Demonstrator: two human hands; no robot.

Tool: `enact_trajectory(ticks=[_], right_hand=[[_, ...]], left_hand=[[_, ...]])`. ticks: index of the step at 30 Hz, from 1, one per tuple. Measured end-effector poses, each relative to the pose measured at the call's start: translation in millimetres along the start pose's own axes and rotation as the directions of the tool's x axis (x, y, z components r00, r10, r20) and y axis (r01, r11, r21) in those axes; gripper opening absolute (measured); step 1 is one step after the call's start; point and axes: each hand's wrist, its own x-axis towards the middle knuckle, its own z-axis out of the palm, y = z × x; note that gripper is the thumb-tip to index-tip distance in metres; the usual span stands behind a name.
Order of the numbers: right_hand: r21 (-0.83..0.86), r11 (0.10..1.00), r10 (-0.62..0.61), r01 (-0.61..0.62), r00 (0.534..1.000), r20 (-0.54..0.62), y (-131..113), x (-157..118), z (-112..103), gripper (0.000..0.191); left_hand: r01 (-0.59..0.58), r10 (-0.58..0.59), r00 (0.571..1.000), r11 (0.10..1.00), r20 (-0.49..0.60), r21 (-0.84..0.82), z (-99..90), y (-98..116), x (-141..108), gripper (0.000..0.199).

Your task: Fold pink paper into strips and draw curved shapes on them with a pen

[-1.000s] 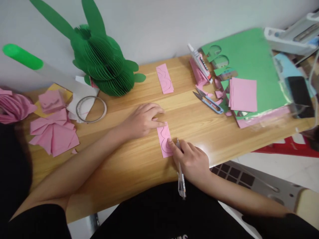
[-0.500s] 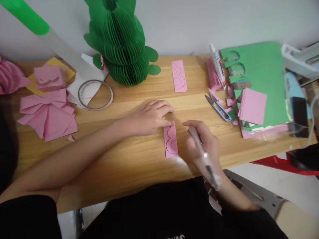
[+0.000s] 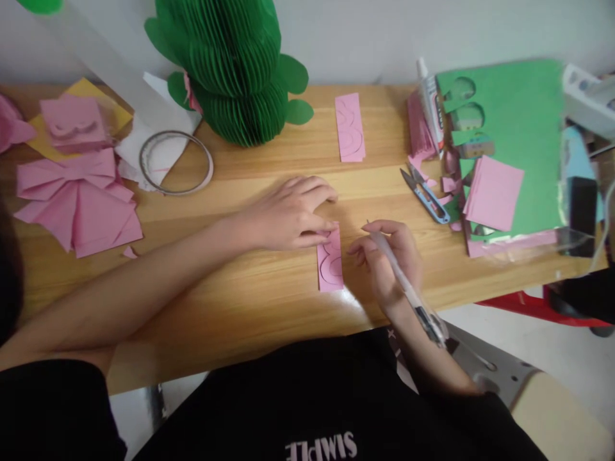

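Nearest me, at the bottom of the frame, I have the black shirt point(image 3: 269, 397) against the table edge. Right of centre, my view gives the right hand point(image 3: 396, 259), fingers closed around a pen point(image 3: 406, 288) whose tip points to the upper left, clear of any paper.

Just left of that hand, in the middle of the frame, a pink paper strip point(image 3: 331, 269) with a curvy drawn line lies flat on the table point(image 3: 250, 307). I read its long axis as running nearly straight up and down the frame. The left hand point(image 3: 293, 214) is the nearer one: it holds nothing, fingers loosely spread, thumb resting on the strip's upper end. The right hand stands apart from it, across a narrow gap.

Farther up, I see another pink strip point(image 3: 350, 128), with small scissors point(image 3: 425, 195) to its lower right.
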Motion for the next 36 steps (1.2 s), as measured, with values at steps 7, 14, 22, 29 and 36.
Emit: enact_trajectory(ticks=[7, 14, 22, 29, 36], right_hand=[[-0.143, 0.985, -0.074, 0.100, 0.981, 0.177, -2.4, -12.2, -5.0, 0.017], [-0.171, 0.978, -0.100, 0.122, 0.986, 0.134, -7.2, -7.6, -4.0, 0.017], [-0.011, 1.000, 0.000, 0.000, 1.000, 0.030, -14.4, 8.4, 7.8, 0.009], [0.006, 0.998, 0.055, -0.055, 0.997, 0.052, -12.6, 14.2, 15.2, 0.011], [-0.033, 0.999, 0.036, -0.035, 0.999, 0.036, -11.0, 15.7, 18.1, 0.014]], left_hand=[[0.024, -0.025, 0.999, 0.999, -0.020, -0.041, 2.6, 0.1, 0.8, 0.024], [0.036, -0.037, 0.999, 0.999, -0.027, -0.035, 2.4, 1.7, 1.0, 0.023], [0.035, -0.037, 0.998, 0.998, -0.045, -0.060, 4.1, 1.3, 1.1, 0.024], [0.064, -0.065, 0.998, 0.995, -0.018, -0.071, 4.3, 0.5, 1.9, 0.022], [0.053, -0.054, 0.998, 0.997, -0.021, -0.052, 6.3, -0.5, 1.0, 0.024]])
